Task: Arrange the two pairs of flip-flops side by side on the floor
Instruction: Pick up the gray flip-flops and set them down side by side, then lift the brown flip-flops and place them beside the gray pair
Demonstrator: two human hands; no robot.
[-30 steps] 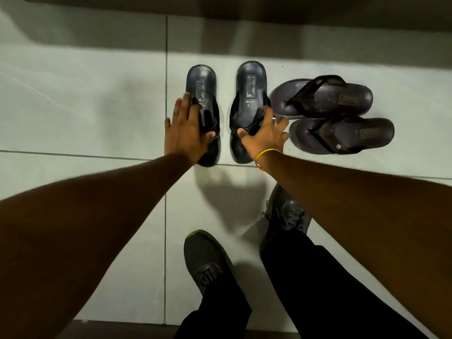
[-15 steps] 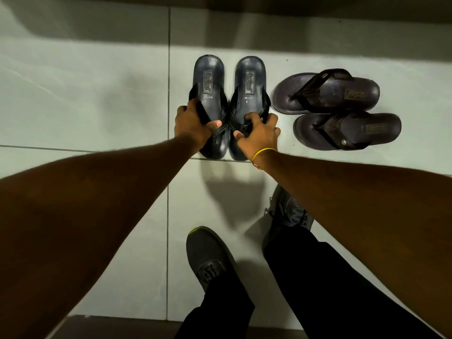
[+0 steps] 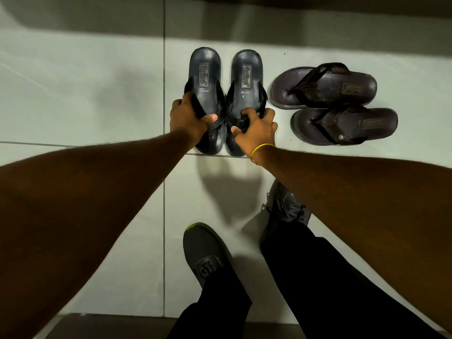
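Observation:
Two black flip-flops lie side by side on the pale tiled floor, heels pointing away from me. My left hand (image 3: 189, 119) grips the strap of the left black flip-flop (image 3: 205, 74). My right hand (image 3: 256, 129), with a yellow band at the wrist, grips the strap of the right black flip-flop (image 3: 247, 77). The two touch along their inner edges. To the right, a dark brown pair lies crosswise, toes to the left: the far brown flip-flop (image 3: 325, 88) and the near brown flip-flop (image 3: 347, 127), slightly offset from each other.
My two grey sneakers (image 3: 203, 253) (image 3: 287, 209) and black trousers stand on the tile just below the flip-flops. A dark wall base (image 3: 244, 28) runs along the top. A dark floor strip (image 3: 117, 326) lies at the bottom edge.
Both hands closed on the straps and slid the two black flip-flops together until they touch. The brown pair has not moved.

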